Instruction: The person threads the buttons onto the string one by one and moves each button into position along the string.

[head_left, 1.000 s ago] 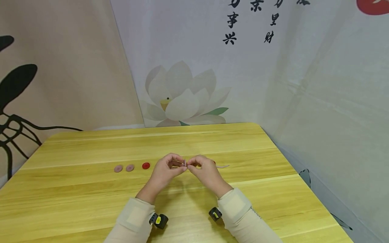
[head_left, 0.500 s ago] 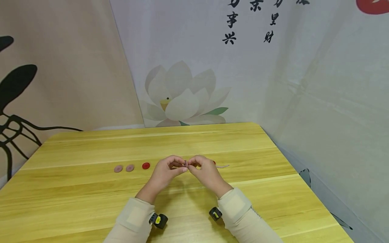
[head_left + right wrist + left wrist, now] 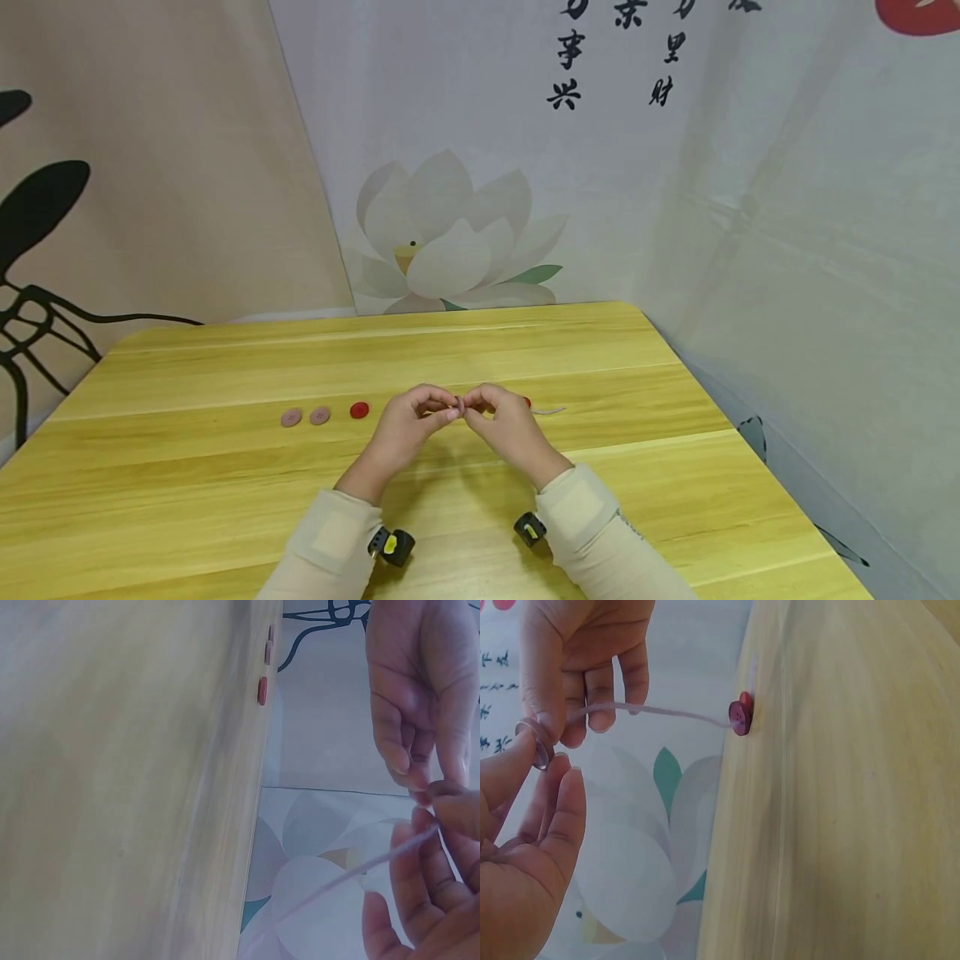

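Above the table, my left hand [image 3: 405, 425] pinches a pinkish button [image 3: 536, 742] by its edge, between thumb and fingertips. My right hand [image 3: 506, 425] meets it there, thumb and forefinger pinching a thin pale pink string [image 3: 660, 712] right at the button. From the right fingers the string hangs down to a dark red button [image 3: 739, 718] on the table, with a brighter red button [image 3: 746, 697] just behind it. In the head view the right hand mostly hides those two, and the string's tail [image 3: 550, 410] lies to their right.
Left of the hands, a red button [image 3: 359, 410] and two pink buttons [image 3: 319, 415] lie in a row on the wooden table [image 3: 225, 500]. A printed cloth [image 3: 465, 125] hangs behind the table's far edge.
The pinched button has turned a little and shifted slightly right, now closer against the right fingertips. Both hands stay nearly in place; the buttons on the table have not moved.
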A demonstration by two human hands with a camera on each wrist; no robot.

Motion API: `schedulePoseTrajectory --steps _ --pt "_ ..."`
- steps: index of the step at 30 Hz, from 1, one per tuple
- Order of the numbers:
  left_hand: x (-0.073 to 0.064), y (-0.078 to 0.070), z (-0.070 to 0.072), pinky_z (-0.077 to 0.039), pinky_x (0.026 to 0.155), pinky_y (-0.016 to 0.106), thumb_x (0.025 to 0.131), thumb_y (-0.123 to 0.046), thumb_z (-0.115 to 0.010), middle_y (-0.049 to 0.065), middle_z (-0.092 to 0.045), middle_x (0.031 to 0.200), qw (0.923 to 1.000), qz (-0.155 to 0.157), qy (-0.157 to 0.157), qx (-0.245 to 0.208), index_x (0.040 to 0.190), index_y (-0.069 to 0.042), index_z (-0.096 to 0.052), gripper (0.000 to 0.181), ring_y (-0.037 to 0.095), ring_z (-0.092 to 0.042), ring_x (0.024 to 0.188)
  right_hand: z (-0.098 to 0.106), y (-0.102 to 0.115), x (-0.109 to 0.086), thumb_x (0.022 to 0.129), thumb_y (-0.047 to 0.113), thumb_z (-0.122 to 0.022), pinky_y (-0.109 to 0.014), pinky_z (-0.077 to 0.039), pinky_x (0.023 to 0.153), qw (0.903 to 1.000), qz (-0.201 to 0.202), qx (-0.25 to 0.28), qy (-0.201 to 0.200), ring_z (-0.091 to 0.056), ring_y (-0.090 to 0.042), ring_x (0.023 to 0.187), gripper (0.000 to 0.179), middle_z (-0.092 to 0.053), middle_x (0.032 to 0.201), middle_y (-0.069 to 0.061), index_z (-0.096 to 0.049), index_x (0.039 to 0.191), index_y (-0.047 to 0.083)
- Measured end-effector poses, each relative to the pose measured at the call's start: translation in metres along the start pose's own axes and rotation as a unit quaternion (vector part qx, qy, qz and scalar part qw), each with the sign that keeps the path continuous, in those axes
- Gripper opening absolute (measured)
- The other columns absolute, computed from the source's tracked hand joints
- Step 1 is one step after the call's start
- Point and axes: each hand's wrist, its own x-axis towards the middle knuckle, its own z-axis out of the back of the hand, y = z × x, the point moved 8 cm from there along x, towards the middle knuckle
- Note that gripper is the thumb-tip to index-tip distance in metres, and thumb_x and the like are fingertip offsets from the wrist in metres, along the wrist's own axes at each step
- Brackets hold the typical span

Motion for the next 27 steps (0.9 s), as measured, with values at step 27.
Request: schedulePoseTrajectory --steps 27 --pt "0.0014 0.0063 0.0038 -0.053 0.076 0.046 0.092 -0.005 -0.063 0.008 -0.064 0.090 0.9990 0.025 -0.033 -0.016 0.093 -0.002 -0.065 0.004 0.022 -0.058 0.078 -0.0073 0.0000 -0.0017 0.091 0.015 -0.068 -0.039 -0.048 0.086 0.9995 -0.019 0.011 0.024 -0.058 -0.014 0.090 0.035 -0.063 0.092 0.005 -0.059 0.124 0.009"
